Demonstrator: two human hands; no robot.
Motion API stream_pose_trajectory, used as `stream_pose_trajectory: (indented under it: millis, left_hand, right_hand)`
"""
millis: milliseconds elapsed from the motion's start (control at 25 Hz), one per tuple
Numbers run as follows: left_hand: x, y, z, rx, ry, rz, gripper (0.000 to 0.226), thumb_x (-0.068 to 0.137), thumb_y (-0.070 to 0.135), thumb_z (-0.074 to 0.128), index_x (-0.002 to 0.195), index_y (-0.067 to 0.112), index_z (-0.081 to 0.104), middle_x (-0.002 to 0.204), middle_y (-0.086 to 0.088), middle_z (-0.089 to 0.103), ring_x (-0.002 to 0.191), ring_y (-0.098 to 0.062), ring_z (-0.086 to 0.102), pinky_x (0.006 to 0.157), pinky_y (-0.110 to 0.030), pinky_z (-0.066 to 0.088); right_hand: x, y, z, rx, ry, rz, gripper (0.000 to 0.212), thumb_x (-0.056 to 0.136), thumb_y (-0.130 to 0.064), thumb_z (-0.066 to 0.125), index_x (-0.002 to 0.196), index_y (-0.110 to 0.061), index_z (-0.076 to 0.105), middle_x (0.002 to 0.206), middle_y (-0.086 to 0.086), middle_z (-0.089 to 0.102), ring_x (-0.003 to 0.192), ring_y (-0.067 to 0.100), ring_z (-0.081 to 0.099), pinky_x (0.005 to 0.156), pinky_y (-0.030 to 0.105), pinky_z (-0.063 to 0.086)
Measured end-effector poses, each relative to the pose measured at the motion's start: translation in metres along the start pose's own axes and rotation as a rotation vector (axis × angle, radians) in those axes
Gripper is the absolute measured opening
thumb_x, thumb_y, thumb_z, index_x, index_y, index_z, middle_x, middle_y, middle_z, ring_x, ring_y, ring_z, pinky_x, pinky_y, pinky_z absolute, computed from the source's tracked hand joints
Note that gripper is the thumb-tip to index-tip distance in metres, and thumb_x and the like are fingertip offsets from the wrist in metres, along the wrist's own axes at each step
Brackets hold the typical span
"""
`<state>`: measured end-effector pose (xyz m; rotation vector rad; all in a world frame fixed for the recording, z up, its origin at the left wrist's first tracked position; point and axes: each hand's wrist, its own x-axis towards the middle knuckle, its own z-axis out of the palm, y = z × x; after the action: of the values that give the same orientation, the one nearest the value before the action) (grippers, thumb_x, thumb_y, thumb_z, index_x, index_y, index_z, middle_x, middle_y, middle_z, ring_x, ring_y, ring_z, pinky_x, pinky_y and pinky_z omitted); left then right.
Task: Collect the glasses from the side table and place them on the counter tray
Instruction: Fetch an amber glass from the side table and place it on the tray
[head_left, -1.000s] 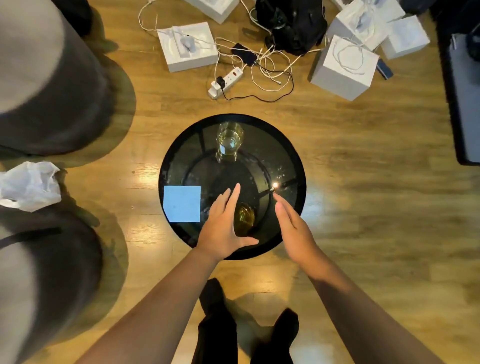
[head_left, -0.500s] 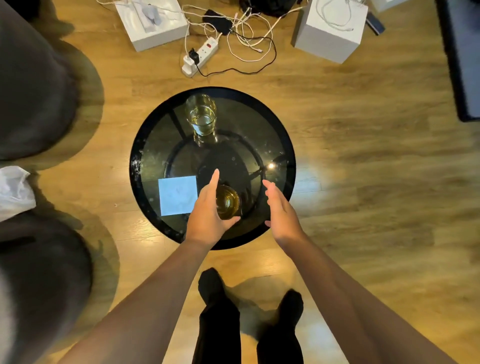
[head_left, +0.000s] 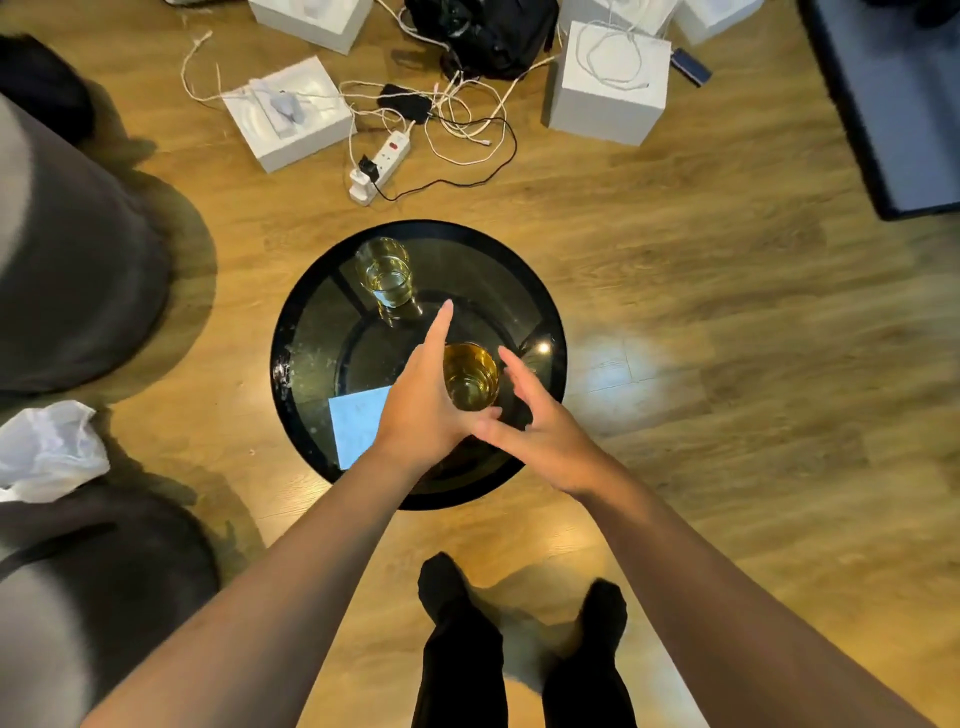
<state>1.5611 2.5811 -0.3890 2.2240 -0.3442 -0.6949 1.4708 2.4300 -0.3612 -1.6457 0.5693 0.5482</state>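
Near glass (head_left: 470, 379) gripped by left hand (head_left: 421, 410) fingers, right hand (head_left: 540, 431) fingers spread open beside it.

I count two glasses: one (head_left: 470, 376) between my two hands, my left (head_left: 423, 410) and my right (head_left: 540, 431), and one (head_left: 385, 271) farther off. One round table (head_left: 306, 332), one blue paper square (head_left: 358, 423), four white boxes, one power strip (head_left: 382, 163).

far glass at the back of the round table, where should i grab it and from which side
Grip the far glass around its side wall, below the rim, reaching over the table from the near edge. It stands upright with liquid inside, so a level sideways wrap likely avoids spilling.
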Motion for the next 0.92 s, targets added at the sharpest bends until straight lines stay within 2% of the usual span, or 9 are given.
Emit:
stream_pose_trajectory:
  millis: [160, 280, 440, 520, 600, 720, 840, 920]
  left_hand:
    - [0.003, 0.068, -0.039, 0.036, -0.017, 0.114, 0.137, 0.064, 0.047, 0.097, 0.163, 0.044, 0.003, 0.157, 0.007, 0.045, 0.143, -0.015, 0.044, 0.11, -0.036, 0.045]
    - [-0.002, 0.124, -0.066, 0.031, -0.05, 0.166, 0.137, 0.061, 0.053, 0.096, 0.162, 0.045, 0.003, 0.153, 0.005, 0.05, 0.14, -0.018, 0.048, 0.11, -0.042, 0.049]
    - [-0.021, 0.213, -0.098, 0.038, -0.055, 0.241, 0.135, 0.059, 0.054, 0.097, 0.163, 0.043, 0.01, 0.156, 0.005, 0.049, 0.141, -0.016, 0.047, 0.106, -0.031, 0.042]
    - [-0.031, 0.256, -0.11, 0.045, -0.028, 0.305, 0.13, 0.061, 0.056, 0.095, 0.163, 0.041, 0.016, 0.156, 0.008, 0.048, 0.134, -0.01, 0.047, 0.101, -0.027, 0.039]
    - [-0.045, 0.307, -0.121, 0.057, -0.018, 0.394, 0.128, 0.061, 0.064, 0.092, 0.163, 0.039, 0.019, 0.158, 0.011, 0.045, 0.13, -0.006, 0.047, 0.101, -0.027, 0.042]
    - [-0.071, 0.382, -0.135, 0.089, -0.033, 0.523, 0.128, 0.059, 0.073, 0.087, 0.163, 0.037, 0.021, 0.158, 0.008, 0.046, 0.135, -0.012, 0.049, 0.107, -0.034, 0.047]
    - [-0.101, 0.441, -0.143, 0.075, -0.071, 0.637, 0.12, 0.064, 0.07, 0.087, 0.162, 0.036, 0.025, 0.158, 0.007, 0.046, 0.135, -0.01, 0.048, 0.107, -0.033, 0.046]
    - [-0.122, 0.472, -0.144, 0.037, -0.093, 0.693, 0.113, 0.069, 0.066, 0.086, 0.162, 0.033, 0.028, 0.156, 0.004, 0.049, 0.138, -0.012, 0.047, 0.107, -0.032, 0.046]
  right_hand:
    - [-0.026, -0.036, -0.02, -0.063, 0.07, -0.059, 0.131, 0.054, -0.073, 0.087, 0.159, -0.058, 0.01, 0.17, -0.016, 0.024, 0.156, 0.014, 0.025, 0.123, 0.052, 0.034]
    - [-0.049, -0.072, -0.041, -0.06, 0.13, -0.127, 0.135, 0.05, -0.067, 0.095, 0.158, -0.058, 0.015, 0.165, -0.018, 0.035, 0.152, 0.014, 0.036, 0.12, 0.051, 0.041]
    - [-0.093, -0.128, -0.07, 0.007, 0.301, -0.224, 0.127, 0.048, -0.058, 0.096, 0.155, -0.044, 0.031, 0.15, -0.012, 0.055, 0.14, 0.017, 0.052, 0.114, 0.048, 0.048]
    - [-0.114, -0.152, -0.082, 0.048, 0.423, -0.299, 0.116, 0.049, -0.054, 0.096, 0.15, -0.04, 0.039, 0.14, -0.01, 0.062, 0.131, 0.018, 0.06, 0.109, 0.047, 0.053]
    - [-0.148, -0.176, -0.1, 0.092, 0.557, -0.375, 0.105, 0.055, -0.045, 0.097, 0.146, -0.04, 0.043, 0.134, -0.011, 0.066, 0.125, 0.014, 0.064, 0.105, 0.044, 0.057]
    - [-0.2, -0.21, -0.133, 0.161, 0.673, -0.498, 0.099, 0.065, -0.023, 0.097, 0.148, -0.032, 0.044, 0.135, -0.008, 0.064, 0.125, 0.012, 0.062, 0.1, 0.042, 0.06]
    - [-0.25, -0.233, -0.157, 0.201, 0.754, -0.576, 0.094, 0.07, -0.015, 0.094, 0.149, -0.027, 0.044, 0.135, -0.003, 0.063, 0.124, 0.014, 0.064, 0.094, 0.038, 0.062]
    - [-0.285, -0.244, -0.17, 0.228, 0.801, -0.598, 0.085, 0.075, -0.012, 0.091, 0.146, -0.026, 0.047, 0.131, -0.003, 0.066, 0.118, 0.011, 0.067, 0.084, 0.027, 0.062]
